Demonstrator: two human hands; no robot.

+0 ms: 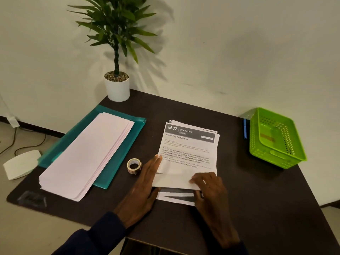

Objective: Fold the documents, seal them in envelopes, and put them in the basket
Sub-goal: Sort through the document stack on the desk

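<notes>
Both hands are working at the near edge of a dark tabletop. Reaching in from a dark blue sleeve, the left hand is lying flat and open, its fingers pressing the left margin of the top document. That printed sheet, headed "2637 LIVING ROOM", is sitting on a small stack of documents in the middle of the table. The right hand is pinching the sheet's bottom edge, which is lying folded up over the lower text. A roll of tape is resting just beside the left hand's fingers. Further left, a stack of long white envelopes is lying diagonally across a teal plastic folder, reaching toward the table's near-left corner. A lime-green perforated basket is sitting at the right edge of the table, well apart from the documents, with a blue pen lying just beside its left wall. A potted plant in a white pot is standing at the far corner against a plain pale wall. On the beige floor to the left, cables are trailing and a white rounded object is lying.
</notes>
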